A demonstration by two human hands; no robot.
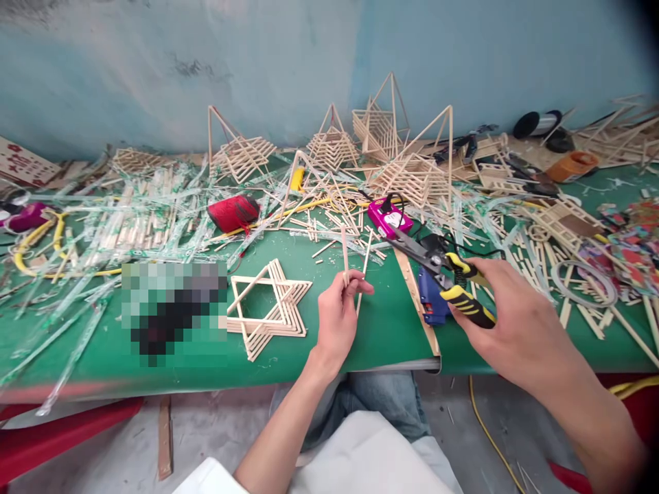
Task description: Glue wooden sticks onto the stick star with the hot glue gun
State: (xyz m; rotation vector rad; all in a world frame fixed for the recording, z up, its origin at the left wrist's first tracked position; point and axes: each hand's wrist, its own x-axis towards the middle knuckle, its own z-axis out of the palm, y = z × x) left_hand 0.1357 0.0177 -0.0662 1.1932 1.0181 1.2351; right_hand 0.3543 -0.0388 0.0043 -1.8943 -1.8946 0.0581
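Between the pinched fingers of my left hand (pixel 340 309) a thin wooden stick (pixel 345 248) points upward. A second stick (pixel 367 255) rises just right of those fingers; whether they grip it I cannot tell. My right hand (pixel 519 329) is closed around yellow-and-black handled shears (pixel 445 274), whose blades point up and left. Left of my left hand, a six-pointed star of stacked sticks (pixel 278 309) lies on the green tabletop (pixel 200 381). Beneath the shears are a blue glue gun (pixel 431 298) and a flat wooden strip (pixel 412 288).
Behind lie a pink box with a cord (pixel 390 218), a red spool (pixel 233 213) and several finished stick frames (pixel 332 144) by the wall. Plastic wrapping with sticks (pixel 149 206) covers the left side. A tape ring (pixel 584 283) lies right. A blurred patch hides something left of the star.
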